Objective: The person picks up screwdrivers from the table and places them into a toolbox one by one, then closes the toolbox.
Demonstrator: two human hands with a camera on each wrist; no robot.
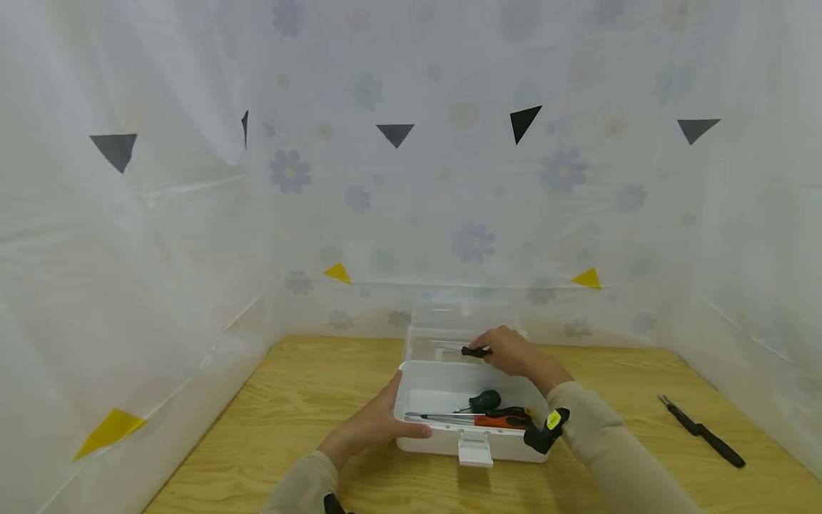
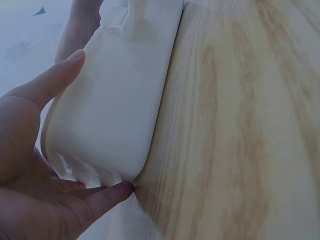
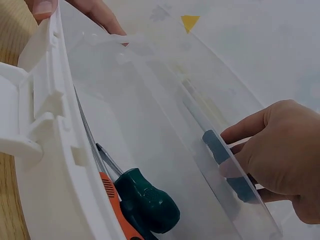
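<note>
- Storage box: white plastic body with a clear hinged lid standing open at the rear; a white latch tab hangs from the front wall. It sits on the worktop, near the front edge and about midway across.
- Contents: a green-handled screwdriver and an orange-and-black handled screwdriver lie along the front wall, shafts pointing to the person's left.
- Left hand: fingers spread around the box's left front corner, thumb on the front wall and the remaining fingers against the side wall, touching the worktop.
- Right hand: fingers curled narrow, pinching a small black-handled tool at the rear of the box, by the lid; in the right wrist view the handle shows through the clear plastic.
- Edges and room: bare worktop lies on both sides of the box. A black-handled screwdriver lies well apart to the right, near the right-hand sheeting.
- Surface: light wood grain, matte.
- Surroundings: translucent white sheeting with faint flower prints encloses three sides, marked with black triangles and yellow triangles.
</note>
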